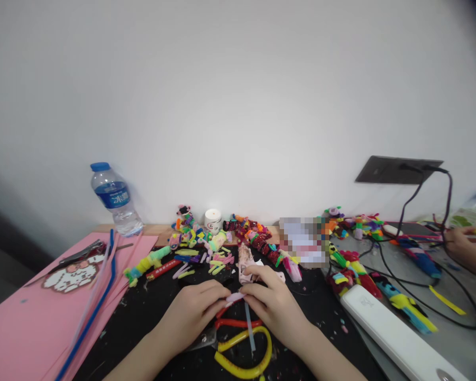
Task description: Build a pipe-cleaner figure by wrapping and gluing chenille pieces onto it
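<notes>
A short pale pink fuzzy piece [235,298], like a bit of pipe cleaner, is pinched at both ends. The fingertips of my left hand [200,307] close on one end, those of my right hand [275,299] on the other. Just below lie a red fuzzy stem [238,323], a curved yellow one [267,360] and a translucent stick [249,328]. Beyond my fingers is a pale pink device [244,262], partly hidden by my right hand. Several cut fuzzy pieces [222,260] are scattered on the black mat [143,317].
A water bottle [115,198] leans on the wall beside pink sheets [19,317] with a blue stem [110,270]. A white tub [213,221] and several colourful fuzzy figures line the back. At right are a long white case [396,328], black cables [404,206] and another person's hand [462,243].
</notes>
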Demonstrator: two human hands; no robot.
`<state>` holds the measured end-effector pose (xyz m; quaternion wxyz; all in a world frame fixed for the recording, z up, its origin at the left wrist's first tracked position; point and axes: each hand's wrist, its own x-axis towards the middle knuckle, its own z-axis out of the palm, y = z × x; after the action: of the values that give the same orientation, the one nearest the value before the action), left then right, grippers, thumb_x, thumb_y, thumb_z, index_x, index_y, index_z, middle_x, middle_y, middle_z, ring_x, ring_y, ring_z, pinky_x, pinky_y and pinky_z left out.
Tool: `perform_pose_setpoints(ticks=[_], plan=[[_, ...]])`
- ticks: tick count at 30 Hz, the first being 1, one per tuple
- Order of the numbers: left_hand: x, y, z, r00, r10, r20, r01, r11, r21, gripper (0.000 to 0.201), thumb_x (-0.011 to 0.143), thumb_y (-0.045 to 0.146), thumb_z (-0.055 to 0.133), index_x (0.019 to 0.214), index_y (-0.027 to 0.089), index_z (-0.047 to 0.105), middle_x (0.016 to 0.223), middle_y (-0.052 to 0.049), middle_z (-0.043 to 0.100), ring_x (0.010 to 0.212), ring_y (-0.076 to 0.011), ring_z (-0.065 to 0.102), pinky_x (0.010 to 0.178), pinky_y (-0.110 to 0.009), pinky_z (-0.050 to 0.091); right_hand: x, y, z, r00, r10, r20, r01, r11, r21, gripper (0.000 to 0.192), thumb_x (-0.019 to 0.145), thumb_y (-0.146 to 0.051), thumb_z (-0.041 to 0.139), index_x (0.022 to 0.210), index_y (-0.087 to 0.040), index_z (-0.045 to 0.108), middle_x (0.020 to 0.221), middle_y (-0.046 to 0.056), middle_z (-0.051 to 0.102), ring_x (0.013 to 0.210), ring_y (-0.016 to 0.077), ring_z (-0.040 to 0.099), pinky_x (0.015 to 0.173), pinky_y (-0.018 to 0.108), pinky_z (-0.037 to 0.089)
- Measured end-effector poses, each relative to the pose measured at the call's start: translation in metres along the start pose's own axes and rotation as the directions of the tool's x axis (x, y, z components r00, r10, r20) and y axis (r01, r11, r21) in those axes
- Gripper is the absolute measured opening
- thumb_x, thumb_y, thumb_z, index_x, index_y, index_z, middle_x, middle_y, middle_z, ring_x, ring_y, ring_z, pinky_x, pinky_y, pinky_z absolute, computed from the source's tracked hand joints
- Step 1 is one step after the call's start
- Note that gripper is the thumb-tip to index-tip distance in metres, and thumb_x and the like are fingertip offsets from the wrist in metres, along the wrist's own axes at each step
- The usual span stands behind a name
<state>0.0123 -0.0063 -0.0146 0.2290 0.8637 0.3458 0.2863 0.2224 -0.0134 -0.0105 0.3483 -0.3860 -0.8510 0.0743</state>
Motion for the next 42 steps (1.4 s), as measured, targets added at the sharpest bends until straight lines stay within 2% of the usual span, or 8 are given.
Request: perform_pose_setpoints(ticks=[17,34,42], plan=[[0.0001,0.001,0.0004,0.998,0.063,-0.011,-0.063,0.998,0.021,0.016,0.088,0.016,0.047,0.087,0.019,0.064,0.079,-0.001,0.065,0.071,-0.0122,0.059,0.065,-0.019,0.043,-0.0006,-0.0021,0.001,0.998,-0.006,0.065,0.005,1.0,0.015,0.016,0.086,-0.016,0.049,0.091,-0.021,0.063,0.108,0.008,0.054,0.098,0.0202,0.052,0.084,0.033,0.045],[-0.0019,-0.0027,0.0014,0.996,0.071,0.047,-0.073,0.997,0.035,0.018,0.088,0.017,0.048,0.086,0.019,0.065,0.079,-0.001,0.067,0.071,-0.0123,0.061,0.067,-0.019,0.044,0.0012,-0.0054,-0.0022,0.995,-0.004,0.1,0.002,1.0,0.014,0.014,0.085,-0.017,0.05,0.09,-0.021,0.063,0.106,0.006,0.054,0.098,0.0181,0.052,0.082,0.03,0.046],[-0.0011,0.0007,0.0004,0.998,0.061,0.033,-0.063,0.996,0.066,0.021,0.089,0.019,0.046,0.08,0.018,0.064,0.072,-0.001,0.066,0.065,-0.0122,0.06,0.061,-0.019,0.043,0.002,-0.006,-0.0021,0.996,-0.011,0.086,0.01,1.0,0.016,0.015,0.085,-0.016,0.051,0.088,-0.021,0.064,0.105,0.007,0.055,0.098,0.0187,0.053,0.082,0.031,0.046]])
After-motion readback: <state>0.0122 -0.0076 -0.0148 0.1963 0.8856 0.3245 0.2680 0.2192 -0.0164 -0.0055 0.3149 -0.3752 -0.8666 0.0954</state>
